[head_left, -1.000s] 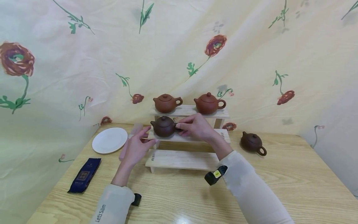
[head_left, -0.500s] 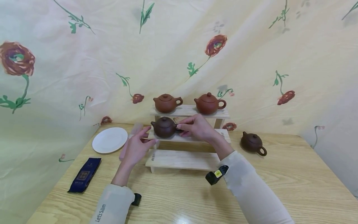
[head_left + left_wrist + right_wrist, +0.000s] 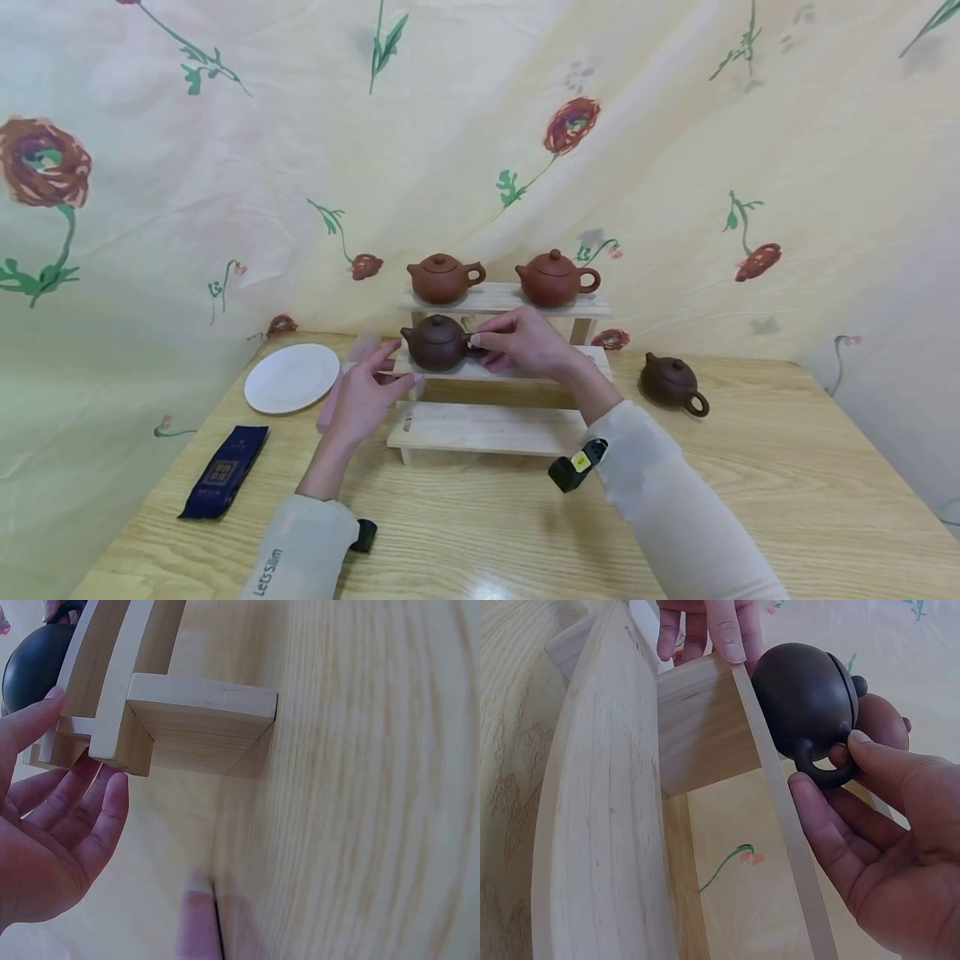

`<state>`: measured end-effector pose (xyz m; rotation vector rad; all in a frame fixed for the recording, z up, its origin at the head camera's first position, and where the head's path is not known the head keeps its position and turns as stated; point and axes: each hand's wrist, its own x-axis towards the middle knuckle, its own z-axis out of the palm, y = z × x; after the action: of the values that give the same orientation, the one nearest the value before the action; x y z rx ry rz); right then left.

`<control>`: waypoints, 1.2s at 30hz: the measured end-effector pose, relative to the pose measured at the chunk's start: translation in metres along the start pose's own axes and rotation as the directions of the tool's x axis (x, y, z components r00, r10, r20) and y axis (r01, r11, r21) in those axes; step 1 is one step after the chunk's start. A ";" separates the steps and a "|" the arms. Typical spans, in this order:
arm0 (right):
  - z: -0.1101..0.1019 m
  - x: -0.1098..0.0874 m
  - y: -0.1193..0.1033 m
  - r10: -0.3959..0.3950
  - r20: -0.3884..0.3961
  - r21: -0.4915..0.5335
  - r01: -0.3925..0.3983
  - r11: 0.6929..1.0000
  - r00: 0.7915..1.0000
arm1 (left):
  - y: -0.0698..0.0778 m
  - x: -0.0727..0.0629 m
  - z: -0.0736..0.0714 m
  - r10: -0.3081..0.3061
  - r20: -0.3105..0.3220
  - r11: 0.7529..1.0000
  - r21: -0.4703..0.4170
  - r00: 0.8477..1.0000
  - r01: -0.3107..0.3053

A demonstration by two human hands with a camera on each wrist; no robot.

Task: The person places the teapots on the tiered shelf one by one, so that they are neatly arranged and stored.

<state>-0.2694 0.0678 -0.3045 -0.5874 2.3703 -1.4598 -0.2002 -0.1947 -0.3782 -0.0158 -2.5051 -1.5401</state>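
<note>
A dark brown teapot (image 3: pixel 437 343) stands at the left end of the middle shelf of a stepped wooden stand (image 3: pixel 487 427), spout to the left. My right hand (image 3: pixel 525 343) pinches its loop handle between thumb and fingers, as the right wrist view shows. The left hand (image 3: pixel 367 396) is at that shelf's left end. Its thumb touches the shelf's front edge and its fingers bend around the end, below the teapot's spout. On the top shelf sit two reddish-brown teapots, one on the left (image 3: pixel 438 279) and one on the right (image 3: pixel 553 279).
Right of the stand, another dark teapot (image 3: pixel 669 382) lies on the wooden table (image 3: pixel 750 475). A white plate (image 3: pixel 292 379), a dark blue packet (image 3: pixel 223 473) and a pinkish strip (image 3: pixel 330 404) are on the left. A flowered cloth (image 3: pixel 300 125) hangs behind.
The dark teapot has sunk very slightly toward the shelf. Both hands keep nearly the same place and hold; the whole head view has shifted a little.
</note>
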 end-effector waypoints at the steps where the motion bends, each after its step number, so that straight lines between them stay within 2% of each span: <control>1: 0.000 0.000 0.000 0.002 0.000 -0.001 -0.002 1.000 1.000 | 0.000 0.000 0.000 0.000 0.000 1.000 0.002 1.000 0.000; 7: -0.001 -0.001 0.000 -0.002 0.004 0.000 0.002 1.000 1.000 | -0.001 0.000 0.000 0.000 0.000 1.000 0.007 1.000 0.000; 11: -0.010 -0.009 0.004 0.007 -0.028 -0.027 -0.008 1.000 1.000 | -0.003 0.000 0.001 -0.006 0.007 1.000 -0.002 1.000 0.006; 17: -0.035 -0.032 0.018 0.041 -0.113 0.014 -0.039 0.999 0.993 | -0.002 0.000 0.000 0.003 0.008 1.000 -0.011 1.000 -0.003; 22: -0.061 -0.057 0.037 0.034 -0.170 0.045 -0.027 0.999 0.985 | -0.002 0.000 -0.001 0.005 0.013 1.000 -0.025 1.000 -0.005; 27: -0.087 -0.085 0.057 0.012 -0.255 0.026 -0.005 1.000 0.967 | -0.002 0.000 -0.001 0.000 0.018 1.000 -0.031 1.000 0.001; 31: -0.106 -0.107 0.074 0.017 -0.327 0.034 -0.007 0.999 0.945 | -0.003 0.000 0.000 0.002 0.015 1.000 -0.029 1.000 -0.001; 34: -0.119 -0.123 0.090 0.029 -0.386 0.088 0.005 0.996 0.922 | -0.004 0.001 0.001 0.002 0.016 0.999 -0.033 1.000 -0.001; 36: -0.126 -0.132 0.101 0.030 -0.422 0.156 0.040 0.987 0.906 | -0.005 0.001 0.001 0.001 0.018 0.999 -0.037 1.000 -0.001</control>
<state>-0.2294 0.2707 -0.3344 -0.2515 2.5205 -1.9246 -0.2020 -0.1963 -0.3824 -0.0368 -2.4901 -1.5928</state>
